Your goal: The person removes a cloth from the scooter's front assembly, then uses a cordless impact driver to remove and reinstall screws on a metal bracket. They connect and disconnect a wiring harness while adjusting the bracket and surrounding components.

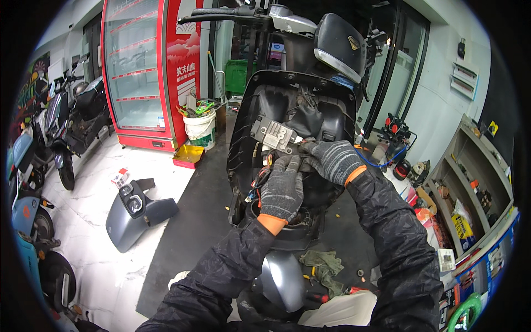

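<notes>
A scooter [239,122] stands in front of me with its black inner shell exposed. A silver-grey metal module [273,134] with a cable plugged in lies inside that shell. Just below the module, my left hand [283,188], in a grey knitted glove with an orange cuff, has its fingers closed together. My right hand [334,160], gloved alike, is pinched near a small white connector [298,140] at the module's right end. What either hand grips is hidden by the fingers. Coloured wires [259,178] hang left of my left hand.
A grey body panel with a headlight [135,213] lies on the floor at left. Behind it are a red display fridge [172,72] and a white bucket of tools [200,128]. Scooters [72,119] line the left; a shelf [470,182] stands right. A rag [323,268] lies below.
</notes>
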{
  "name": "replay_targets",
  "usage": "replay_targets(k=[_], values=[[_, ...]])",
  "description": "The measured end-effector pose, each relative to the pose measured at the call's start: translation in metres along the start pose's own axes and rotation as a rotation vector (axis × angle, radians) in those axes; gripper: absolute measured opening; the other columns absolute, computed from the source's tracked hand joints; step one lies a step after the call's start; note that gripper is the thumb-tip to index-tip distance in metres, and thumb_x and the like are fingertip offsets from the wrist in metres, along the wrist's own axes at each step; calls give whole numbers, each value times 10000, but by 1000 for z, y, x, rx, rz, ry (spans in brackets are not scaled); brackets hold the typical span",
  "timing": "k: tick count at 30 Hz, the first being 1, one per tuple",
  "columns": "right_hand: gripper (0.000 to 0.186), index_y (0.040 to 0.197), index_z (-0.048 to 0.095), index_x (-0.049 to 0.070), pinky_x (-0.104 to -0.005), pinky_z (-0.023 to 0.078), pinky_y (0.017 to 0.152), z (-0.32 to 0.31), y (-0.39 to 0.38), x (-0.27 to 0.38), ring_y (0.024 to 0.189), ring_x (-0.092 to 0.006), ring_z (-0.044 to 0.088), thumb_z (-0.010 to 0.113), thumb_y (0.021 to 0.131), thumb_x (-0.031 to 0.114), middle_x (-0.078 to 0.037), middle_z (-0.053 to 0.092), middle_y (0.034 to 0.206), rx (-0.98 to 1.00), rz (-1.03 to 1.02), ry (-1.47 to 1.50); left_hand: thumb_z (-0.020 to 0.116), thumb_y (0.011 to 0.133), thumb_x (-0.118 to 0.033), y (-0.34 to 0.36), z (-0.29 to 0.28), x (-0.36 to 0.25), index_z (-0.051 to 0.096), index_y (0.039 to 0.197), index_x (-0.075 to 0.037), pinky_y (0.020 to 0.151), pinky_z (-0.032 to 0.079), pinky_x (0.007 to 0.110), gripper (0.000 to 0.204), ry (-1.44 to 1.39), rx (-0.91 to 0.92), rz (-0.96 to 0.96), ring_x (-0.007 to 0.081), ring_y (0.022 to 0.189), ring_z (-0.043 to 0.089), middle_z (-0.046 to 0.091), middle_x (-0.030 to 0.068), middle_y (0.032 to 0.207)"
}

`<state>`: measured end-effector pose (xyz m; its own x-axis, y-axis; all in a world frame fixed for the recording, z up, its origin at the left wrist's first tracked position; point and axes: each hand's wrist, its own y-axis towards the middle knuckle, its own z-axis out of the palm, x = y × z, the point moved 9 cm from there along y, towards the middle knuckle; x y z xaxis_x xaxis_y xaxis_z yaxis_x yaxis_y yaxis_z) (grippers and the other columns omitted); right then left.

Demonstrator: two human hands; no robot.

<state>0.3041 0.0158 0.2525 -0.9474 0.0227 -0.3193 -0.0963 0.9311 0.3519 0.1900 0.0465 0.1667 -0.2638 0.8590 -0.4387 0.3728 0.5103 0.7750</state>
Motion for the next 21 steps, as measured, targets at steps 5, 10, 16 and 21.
replay_targets(k=[5, 10, 16, 21], values=[[372, 1306, 688, 161, -517, 564, 640, -5, 6, 7, 763, -400, 729, 662, 1008, 382, -159, 760, 886, 39, -93, -39, 671, 959, -105, -5, 0, -7, 594, 1401, 20, 998, 546, 533, 466, -104, -151, -71, 488, 1196, 630, 587, 299, 1348], [360, 1265, 701, 151, -494, 570, 636, -1, 11, 2, 738, -390, 721, 692, 988, 380, -148, 743, 834, 89, -114, -46, 677, 951, -78, -6, 7, -12, 621, 1346, 51, 1009, 531, 520, 419, -178, -208, -60, 487, 1189, 620, 602, 291, 1285], [309, 1198, 667, 133, -515, 549, 589, -2, 11, 7, 670, -376, 705, 679, 995, 366, -137, 687, 722, 84, -200, -150, 683, 944, -50, -1, 3, -7, 675, 1266, 58, 996, 540, 504, 340, -230, -212, 29, 463, 1167, 642, 645, 274, 1241], [332, 1218, 684, 133, -509, 551, 582, -10, 18, 13, 658, -366, 711, 670, 989, 373, -127, 683, 703, 143, -281, -193, 698, 947, -135, 8, 2, -3, 679, 1298, 5, 977, 562, 512, 378, -162, -44, 131, 447, 1144, 666, 647, 260, 1273]])
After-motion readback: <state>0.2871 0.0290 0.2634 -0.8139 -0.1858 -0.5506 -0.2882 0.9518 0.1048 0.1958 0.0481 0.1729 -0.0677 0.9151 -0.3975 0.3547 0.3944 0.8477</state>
